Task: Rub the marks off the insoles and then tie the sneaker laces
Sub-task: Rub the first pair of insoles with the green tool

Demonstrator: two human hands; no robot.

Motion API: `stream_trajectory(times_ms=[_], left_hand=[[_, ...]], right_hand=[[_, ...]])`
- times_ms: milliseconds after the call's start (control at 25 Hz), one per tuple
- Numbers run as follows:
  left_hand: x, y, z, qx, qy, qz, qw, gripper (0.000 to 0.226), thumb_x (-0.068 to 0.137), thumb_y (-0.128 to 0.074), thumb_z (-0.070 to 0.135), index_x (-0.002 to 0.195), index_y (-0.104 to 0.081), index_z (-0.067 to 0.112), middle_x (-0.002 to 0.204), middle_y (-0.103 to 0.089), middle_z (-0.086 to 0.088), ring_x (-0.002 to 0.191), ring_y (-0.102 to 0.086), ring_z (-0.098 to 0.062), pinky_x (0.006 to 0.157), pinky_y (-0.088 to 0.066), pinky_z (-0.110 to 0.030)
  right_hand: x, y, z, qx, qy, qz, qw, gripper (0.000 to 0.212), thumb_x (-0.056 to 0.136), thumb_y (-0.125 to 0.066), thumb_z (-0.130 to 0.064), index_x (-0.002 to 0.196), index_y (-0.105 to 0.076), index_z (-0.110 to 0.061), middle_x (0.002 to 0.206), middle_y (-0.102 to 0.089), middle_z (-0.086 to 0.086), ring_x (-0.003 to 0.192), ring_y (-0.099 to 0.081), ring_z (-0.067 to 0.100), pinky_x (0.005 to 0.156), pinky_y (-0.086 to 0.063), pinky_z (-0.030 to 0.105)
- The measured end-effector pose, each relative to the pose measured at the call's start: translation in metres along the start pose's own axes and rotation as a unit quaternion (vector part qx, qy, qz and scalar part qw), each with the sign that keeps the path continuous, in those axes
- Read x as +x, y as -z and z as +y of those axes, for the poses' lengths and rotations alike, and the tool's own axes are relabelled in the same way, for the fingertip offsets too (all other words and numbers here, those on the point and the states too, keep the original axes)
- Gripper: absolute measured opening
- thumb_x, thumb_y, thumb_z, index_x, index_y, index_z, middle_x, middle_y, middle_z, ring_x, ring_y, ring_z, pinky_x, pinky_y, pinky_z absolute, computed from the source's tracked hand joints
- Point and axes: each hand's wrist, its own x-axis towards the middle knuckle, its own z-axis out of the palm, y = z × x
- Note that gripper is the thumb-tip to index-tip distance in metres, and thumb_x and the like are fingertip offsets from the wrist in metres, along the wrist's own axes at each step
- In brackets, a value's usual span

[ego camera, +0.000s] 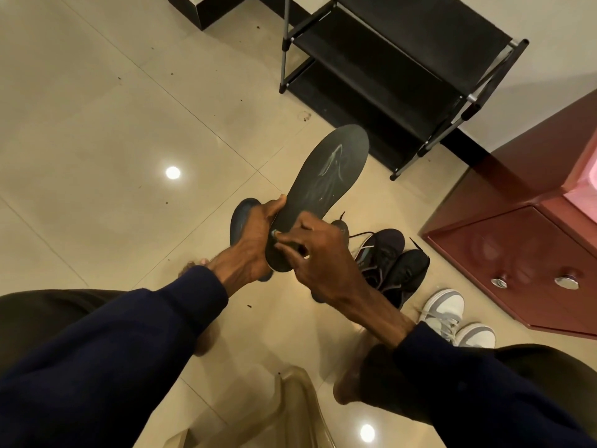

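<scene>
Insole, dark with pale streaks near its toe, is being held up at the centre of the frame, toe pointing toward the upper right. The left hand is gripping its heel end from the left, fingers curled round the edge. The right hand is pinching a small pale object against the heel area; what it is cannot be told. A second insole is showing behind the left hand. Black sneakers, laces loose, are sitting on the floor just right of the hands, with white sneakers lower right.
</scene>
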Motion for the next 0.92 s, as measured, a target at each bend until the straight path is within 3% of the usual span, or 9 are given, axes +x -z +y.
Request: stream_trajectory(times_ms=[80,160,240,320,400,600,680,800,920], left_hand=[[-0.001,-0.002,-0.001,0.018,-0.001,0.001,1.000,0.037,0.101,-0.054,0.041,0.092,-0.077,0.013,0.095,-0.071,-0.012,0.071,-0.067,-0.026,0.066,-0.057,-0.034],[-0.003,-0.005,-0.002,0.047,0.022,-0.018,0.998,0.048,0.103,-0.047,0.045,0.098,-0.078,0.009,0.096,-0.072,-0.018,0.075,-0.066,-0.030,0.072,-0.055,-0.039],[-0.005,-0.006,-0.003,0.053,0.019,-0.010,0.998,0.048,0.103,-0.046,0.044,0.094,-0.079,0.011,0.092,-0.072,-0.016,0.074,-0.066,-0.029,0.074,-0.053,-0.040],[-0.003,-0.002,-0.004,0.038,-0.007,0.009,0.999,0.040,0.102,-0.052,0.040,0.086,-0.078,0.015,0.089,-0.071,-0.010,0.070,-0.066,-0.023,0.071,-0.054,-0.036],[-0.002,0.002,-0.004,0.030,-0.016,0.020,0.999,0.032,0.100,-0.056,0.039,0.095,-0.075,0.013,0.091,-0.069,-0.009,0.069,-0.066,-0.022,0.065,-0.056,-0.033],[-0.004,-0.005,-0.005,0.051,0.024,-0.025,0.998,0.049,0.103,-0.044,0.043,0.091,-0.079,0.010,0.093,-0.072,-0.016,0.073,-0.064,-0.030,0.075,-0.051,-0.039],[-0.001,-0.001,-0.004,0.031,-0.006,-0.005,0.999,0.045,0.103,-0.048,0.038,0.078,-0.079,0.017,0.087,-0.073,-0.011,0.070,-0.065,-0.026,0.073,-0.053,-0.037],[0.003,0.007,-0.004,0.016,-0.014,0.015,1.000,0.032,0.100,-0.056,0.038,0.099,-0.076,0.013,0.103,-0.073,-0.012,0.075,-0.070,-0.025,0.068,-0.057,-0.034],[0.004,0.004,-0.004,0.037,0.012,0.007,0.999,0.046,0.102,-0.049,0.042,0.089,-0.081,0.012,0.099,-0.072,-0.018,0.077,-0.067,-0.030,0.078,-0.055,-0.042]], right_hand=[[0.011,0.009,0.022,-0.025,-0.019,0.014,0.999,0.014,0.091,-0.077,-0.015,0.101,-0.079,-0.006,0.084,-0.061,0.007,0.075,-0.056,0.019,0.062,-0.051,0.038],[0.021,0.022,0.047,-0.072,-0.077,0.092,0.990,0.016,0.091,-0.077,-0.015,0.104,-0.079,-0.005,0.085,-0.064,0.008,0.077,-0.057,0.020,0.063,-0.052,0.042],[0.018,0.019,0.047,-0.061,-0.097,0.122,0.986,0.017,0.090,-0.078,-0.014,0.104,-0.078,-0.005,0.087,-0.065,0.008,0.076,-0.057,0.019,0.063,-0.053,0.038],[0.007,0.002,0.015,-0.018,-0.047,0.052,0.997,0.017,0.089,-0.079,-0.014,0.103,-0.078,-0.005,0.086,-0.063,0.007,0.075,-0.056,0.016,0.062,-0.048,0.027],[0.002,-0.001,0.005,-0.013,0.008,-0.023,1.000,0.015,0.089,-0.078,-0.015,0.102,-0.079,-0.006,0.085,-0.062,0.006,0.076,-0.054,0.014,0.063,-0.046,0.026],[0.022,0.025,0.055,-0.068,-0.105,0.124,0.984,0.016,0.090,-0.078,-0.015,0.103,-0.079,-0.006,0.086,-0.065,0.007,0.077,-0.057,0.018,0.065,-0.054,0.040],[0.012,0.009,0.029,-0.029,-0.074,0.086,0.993,0.016,0.089,-0.079,-0.015,0.102,-0.079,-0.006,0.085,-0.064,0.005,0.075,-0.055,0.014,0.063,-0.052,0.030],[-0.002,-0.001,0.005,-0.014,0.028,-0.044,0.999,0.013,0.089,-0.079,-0.014,0.099,-0.079,-0.007,0.083,-0.061,0.005,0.075,-0.050,0.012,0.063,-0.044,0.028],[0.016,0.021,0.042,-0.067,-0.035,0.053,0.996,0.015,0.090,-0.078,-0.015,0.101,-0.079,-0.005,0.083,-0.062,0.007,0.076,-0.053,0.017,0.062,-0.050,0.040]])
